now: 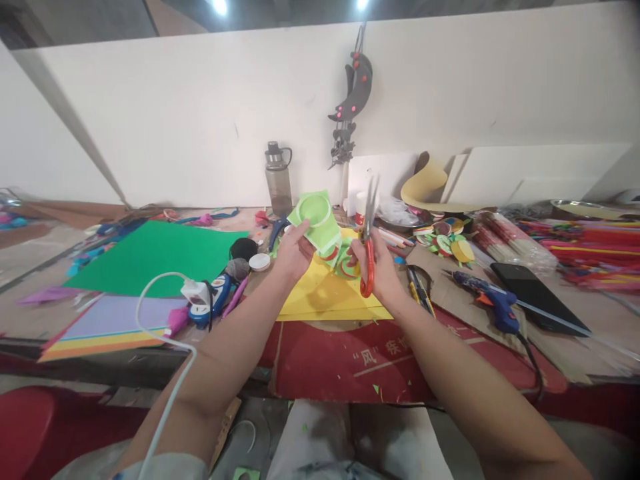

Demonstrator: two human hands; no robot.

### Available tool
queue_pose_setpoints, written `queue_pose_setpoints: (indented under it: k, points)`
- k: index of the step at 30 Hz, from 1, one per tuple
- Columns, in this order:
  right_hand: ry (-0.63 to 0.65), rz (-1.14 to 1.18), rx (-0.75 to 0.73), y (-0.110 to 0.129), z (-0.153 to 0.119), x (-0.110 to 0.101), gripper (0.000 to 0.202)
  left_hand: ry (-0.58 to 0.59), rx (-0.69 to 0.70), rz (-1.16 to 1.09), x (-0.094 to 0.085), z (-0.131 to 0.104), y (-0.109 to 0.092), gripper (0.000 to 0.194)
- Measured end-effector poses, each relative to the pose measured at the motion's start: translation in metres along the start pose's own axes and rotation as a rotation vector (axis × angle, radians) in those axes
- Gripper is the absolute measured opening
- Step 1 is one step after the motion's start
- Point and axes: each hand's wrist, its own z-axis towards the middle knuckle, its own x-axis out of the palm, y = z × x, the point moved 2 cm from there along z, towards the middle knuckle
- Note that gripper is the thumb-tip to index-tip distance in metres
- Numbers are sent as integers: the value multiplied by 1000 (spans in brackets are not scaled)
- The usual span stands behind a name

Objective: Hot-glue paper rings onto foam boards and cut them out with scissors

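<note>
My left hand (296, 253) grips a light green sheet (323, 233) by its lower left edge; a round outline shows on the sheet. Orange-handled scissors (369, 257) are in my right hand (383, 267), blades pointing up and apart from the sheet. Between the hands, curled green and red pieces (345, 260) lie over yellow sheets (330, 290); whether my right fingers touch them I cannot tell.
A green sheet (160, 257) and a power strip (213, 300) are on the left. A bottle (279, 180) stands against the white board. At right lie a glue gun (493, 300), a black phone (537, 293), a cutter knife (419, 290) and round paper pieces (445, 243).
</note>
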Motion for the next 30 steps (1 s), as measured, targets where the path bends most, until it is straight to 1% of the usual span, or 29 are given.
queue_pose_setpoints:
  k: [5,10,14,19,24,27,30]
  points:
    - [160,-40,45,-2,-7,8,54,75,58,-49,12,-4,-5,40]
    - [243,-40,71,8,-16,11,56,146,78,-37,15,-7,-8,39]
    - [230,-16,72,14,-16,8,56,130,64,24,14,-6,-5,31]
    - [227,-20,70,14,-15,8,55,109,45,58,16,-8,-3,21]
    - [216,-52,51,15,-15,8,56,108,33,43,18,-10,-3,23]
    - [180,-66,47,14,-14,7,55,139,35,26,18,-12,-2,26]
    - [161,-60,63,7,-11,7,55,171,22,38,18,-13,1,29]
